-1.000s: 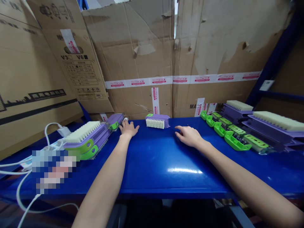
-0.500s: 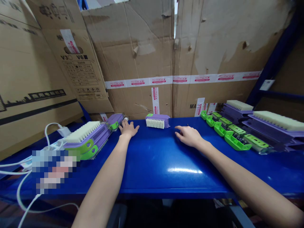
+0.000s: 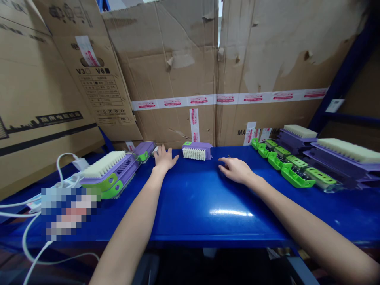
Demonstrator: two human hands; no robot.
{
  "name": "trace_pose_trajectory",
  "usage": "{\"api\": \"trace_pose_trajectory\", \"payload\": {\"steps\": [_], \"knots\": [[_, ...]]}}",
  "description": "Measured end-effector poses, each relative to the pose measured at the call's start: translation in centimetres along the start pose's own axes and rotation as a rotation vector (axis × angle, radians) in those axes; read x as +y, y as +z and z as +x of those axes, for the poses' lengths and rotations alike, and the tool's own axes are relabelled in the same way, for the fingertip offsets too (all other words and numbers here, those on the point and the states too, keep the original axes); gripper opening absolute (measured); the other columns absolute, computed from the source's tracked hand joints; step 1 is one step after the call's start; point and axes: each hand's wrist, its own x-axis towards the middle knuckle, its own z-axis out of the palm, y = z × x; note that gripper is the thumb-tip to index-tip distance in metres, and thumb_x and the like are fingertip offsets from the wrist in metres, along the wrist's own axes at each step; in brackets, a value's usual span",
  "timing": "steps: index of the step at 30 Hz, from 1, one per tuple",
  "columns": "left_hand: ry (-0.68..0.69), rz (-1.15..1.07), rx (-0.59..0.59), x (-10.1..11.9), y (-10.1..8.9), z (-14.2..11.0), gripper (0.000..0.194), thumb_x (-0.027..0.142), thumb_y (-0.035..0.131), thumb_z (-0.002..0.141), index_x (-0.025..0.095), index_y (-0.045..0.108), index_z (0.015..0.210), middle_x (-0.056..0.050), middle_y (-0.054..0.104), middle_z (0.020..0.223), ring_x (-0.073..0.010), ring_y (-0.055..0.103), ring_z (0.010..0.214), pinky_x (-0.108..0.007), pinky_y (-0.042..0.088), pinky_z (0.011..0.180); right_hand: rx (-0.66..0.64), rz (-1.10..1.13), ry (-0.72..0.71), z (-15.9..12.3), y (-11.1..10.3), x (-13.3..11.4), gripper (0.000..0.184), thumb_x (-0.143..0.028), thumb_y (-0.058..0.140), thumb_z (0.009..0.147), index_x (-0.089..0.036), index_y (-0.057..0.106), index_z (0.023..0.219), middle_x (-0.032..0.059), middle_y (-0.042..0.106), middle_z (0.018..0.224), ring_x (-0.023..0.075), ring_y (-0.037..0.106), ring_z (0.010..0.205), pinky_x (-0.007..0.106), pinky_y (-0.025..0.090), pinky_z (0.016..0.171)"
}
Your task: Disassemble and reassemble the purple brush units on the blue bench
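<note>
My left hand [image 3: 165,159] is spread over the blue table, beside the end of a purple and green brush-like unit [image 3: 144,150]. A small white piece [image 3: 156,150] shows at its fingertips; I cannot tell whether they touch it. Between my hands, near the cardboard, lies a purple block with pale nubs on its front [image 3: 194,153]. To the right of that block rests my right hand [image 3: 236,169], its index finger stretched out and the thumb apart, with nothing visible in it.
Stacked purple units with cream nubbed tops [image 3: 105,164] stand at left, beside a power strip with white cables [image 3: 61,182]. On the right are green handle-like parts [image 3: 297,176] and more purple units [image 3: 341,160]. Cardboard sheets [image 3: 178,71] wall the back.
My left hand has shifted slightly to the right and away from me, towards the nubbed block. My right hand has stayed almost still.
</note>
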Motion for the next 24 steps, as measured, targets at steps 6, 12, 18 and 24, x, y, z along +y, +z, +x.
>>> {"api": "trace_pose_trajectory", "payload": {"steps": [6, 12, 18, 24], "knots": [[0.039, -0.018, 0.049, 0.4, -0.3, -0.3, 0.059, 0.053, 0.033, 0.089, 0.016, 0.042, 0.135, -0.019, 0.028, 0.147, -0.036, 0.019, 0.138, -0.052, 0.021, 0.106, -0.003, 0.002, -0.001, 0.0, 0.0, -0.1, 0.041, -0.036, 0.039, 0.089, -0.023, 0.054, 0.125, 0.0084, 0.067, 0.106, 0.0256, 0.06, 0.101, 0.033, 0.046, 0.077], [0.14, -0.059, 0.124, 1.4, -0.8, -0.7, 0.057, 0.052, 0.033, 0.09, 0.017, 0.044, 0.134, -0.019, 0.032, 0.144, -0.0342, 0.025, 0.134, -0.049, 0.023, 0.106, -0.006, -0.005, -0.003, 0.0, 0.0, 0.0, 0.041, -0.037, 0.039, 0.089, -0.023, 0.054, 0.125, 0.0084, 0.066, 0.108, 0.0244, 0.061, 0.099, 0.033, 0.046, 0.077], [0.219, -0.063, 0.145, 2.5, -1.1, -1.1, 0.056, 0.052, 0.035, 0.09, 0.017, 0.044, 0.133, -0.018, 0.035, 0.142, -0.0332, 0.029, 0.132, -0.046, 0.023, 0.106, -0.011, -0.01, -0.004, 0.0, 0.0, 0.0, 0.041, -0.037, 0.038, 0.089, -0.023, 0.053, 0.126, 0.009, 0.065, 0.109, 0.0244, 0.061, 0.1, 0.033, 0.046, 0.078], [0.217, -0.086, 0.156, 2.3, -0.9, -1.2, 0.057, 0.051, 0.036, 0.09, 0.016, 0.04, 0.136, -0.019, 0.036, 0.141, -0.0333, 0.031, 0.13, -0.046, 0.025, 0.105, 0.0, -0.007, -0.013, 0.0, 0.0, 0.0, 0.041, -0.037, 0.038, 0.089, -0.023, 0.054, 0.124, 0.0087, 0.067, 0.106, 0.0261, 0.059, 0.104, 0.034, 0.046, 0.079]]}}
